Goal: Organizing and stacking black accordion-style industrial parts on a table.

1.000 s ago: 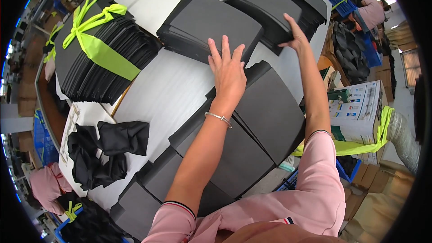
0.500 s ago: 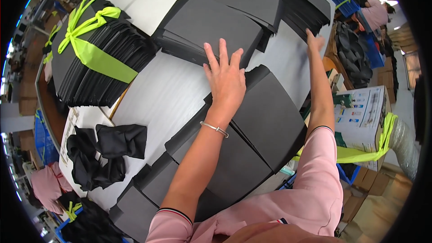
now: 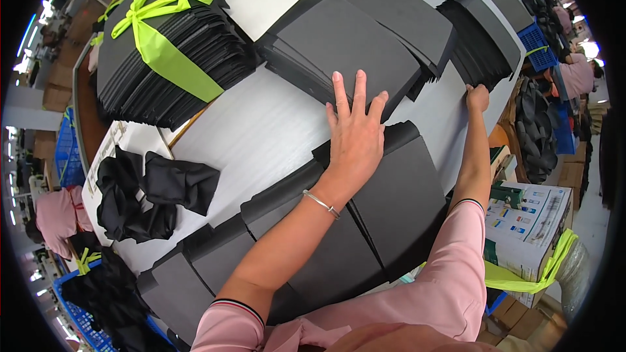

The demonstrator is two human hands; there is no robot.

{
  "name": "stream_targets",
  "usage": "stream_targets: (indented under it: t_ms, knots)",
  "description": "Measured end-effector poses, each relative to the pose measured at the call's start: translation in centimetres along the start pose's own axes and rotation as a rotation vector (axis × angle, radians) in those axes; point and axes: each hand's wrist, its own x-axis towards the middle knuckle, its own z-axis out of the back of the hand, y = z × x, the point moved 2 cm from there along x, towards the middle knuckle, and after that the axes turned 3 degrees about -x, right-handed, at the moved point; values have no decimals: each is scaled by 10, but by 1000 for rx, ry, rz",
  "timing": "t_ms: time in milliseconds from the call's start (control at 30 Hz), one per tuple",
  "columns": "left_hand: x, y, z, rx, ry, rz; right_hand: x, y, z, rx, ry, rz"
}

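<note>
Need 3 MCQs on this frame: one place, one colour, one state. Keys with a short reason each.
1. Where does the left hand rest?
A. on the black sheet stack near the person
B. on the cardboard box
C. on the black cloth

2. What colour is the strap round the tied bundle?
A. red
B. yellow-green
C. white

3. How is the left hand posed?
A. closed in a fist
B. pinching a sheet upward
C. flat, fingers spread

Key:
1 A, the palm lies on the near stack's far edge.
2 B, a bright yellow-green band with a bow crosses the bundle.
3 C, all fingers lie extended and apart, palm down.
</note>
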Motion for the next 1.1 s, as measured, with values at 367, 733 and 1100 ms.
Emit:
stream_targets:
  t_ms: [367, 733, 1100]
  knots:
    - [1, 5, -1, -8, 6, 17, -1, 4, -44, 289, -317, 345]
    - [-1, 7, -2, -7, -1, 1, -56, 99, -32, 451, -293, 626]
    - [2, 8, -4, -145, -174, 103, -91, 121, -17, 404, -156, 719]
